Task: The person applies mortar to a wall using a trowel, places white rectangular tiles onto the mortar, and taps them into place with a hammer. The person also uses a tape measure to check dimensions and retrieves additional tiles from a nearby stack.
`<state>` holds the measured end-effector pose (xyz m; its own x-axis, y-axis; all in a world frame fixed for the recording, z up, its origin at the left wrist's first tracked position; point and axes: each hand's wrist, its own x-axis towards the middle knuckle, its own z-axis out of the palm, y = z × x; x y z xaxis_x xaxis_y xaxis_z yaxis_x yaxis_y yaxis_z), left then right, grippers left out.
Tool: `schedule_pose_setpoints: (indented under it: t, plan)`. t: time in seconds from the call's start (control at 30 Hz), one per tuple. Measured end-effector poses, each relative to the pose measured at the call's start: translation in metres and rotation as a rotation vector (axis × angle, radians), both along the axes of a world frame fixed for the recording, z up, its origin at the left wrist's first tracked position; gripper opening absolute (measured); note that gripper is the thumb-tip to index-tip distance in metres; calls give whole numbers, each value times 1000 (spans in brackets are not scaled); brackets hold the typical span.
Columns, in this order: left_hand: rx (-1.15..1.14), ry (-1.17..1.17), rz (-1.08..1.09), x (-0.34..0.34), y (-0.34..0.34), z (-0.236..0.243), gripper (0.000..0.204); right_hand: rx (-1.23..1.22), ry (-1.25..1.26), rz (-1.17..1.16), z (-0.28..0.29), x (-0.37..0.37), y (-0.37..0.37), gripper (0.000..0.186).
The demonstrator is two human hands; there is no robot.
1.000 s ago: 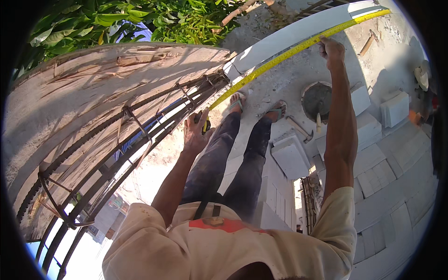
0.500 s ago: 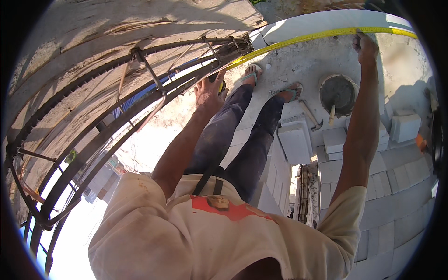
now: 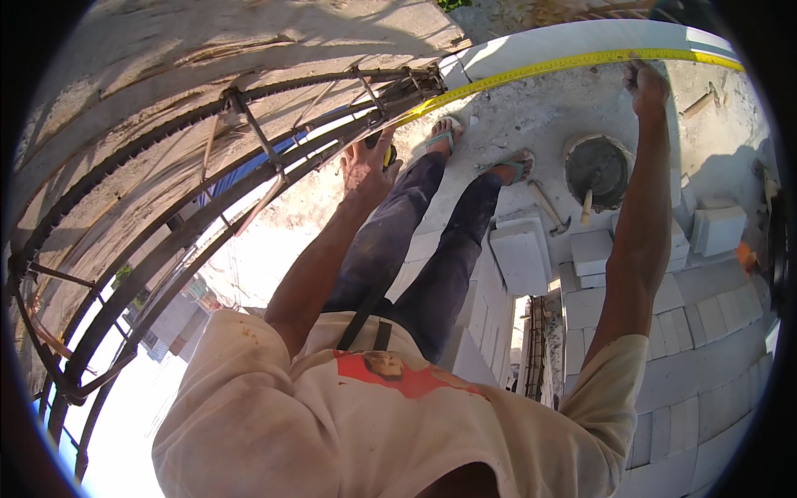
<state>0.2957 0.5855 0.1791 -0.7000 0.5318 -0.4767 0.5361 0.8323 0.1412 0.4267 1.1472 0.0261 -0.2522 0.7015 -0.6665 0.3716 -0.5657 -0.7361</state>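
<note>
My left hand [image 3: 367, 168] is closed around the black and yellow case of a tape measure [image 3: 390, 154], beside the rebar frame. From there the yellow tape blade [image 3: 515, 80] runs to the right along a row of white blocks [image 3: 573, 46], out past my right hand. Up at the blade's lower edge is my right hand [image 3: 646, 90], its fingers curled and one fingertip at the tape. Whether those fingers pinch the blade is too small to make out.
Rebar framework [image 3: 241, 104] curves along the left. A round mortar bucket [image 3: 599, 170] with a wooden-handled tool in it stands near a hammer [image 3: 548, 206]. White blocks [image 3: 520, 253] are stacked below. Another wooden-handled tool [image 3: 699, 101] lies at the right.
Both hands stay nearly in place, and the tape keeps its line. At the right, a wooden-handled tool now shows clearly where there was only a brown blur.
</note>
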Motion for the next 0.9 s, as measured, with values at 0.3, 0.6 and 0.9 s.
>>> schedule_pose_setpoints:
  t: [0.3,0.6,0.9]
  plan:
    - [-30,-37,52,0,0,-2,79,58,-31,17,16,-2,-8,18]
    - [-24,-22,28,1,-4,-5,78,100,1,60,-11,6,8,19]
    - [-71,25,55,6,9,9,84,123,214,68,-22,0,7,17]
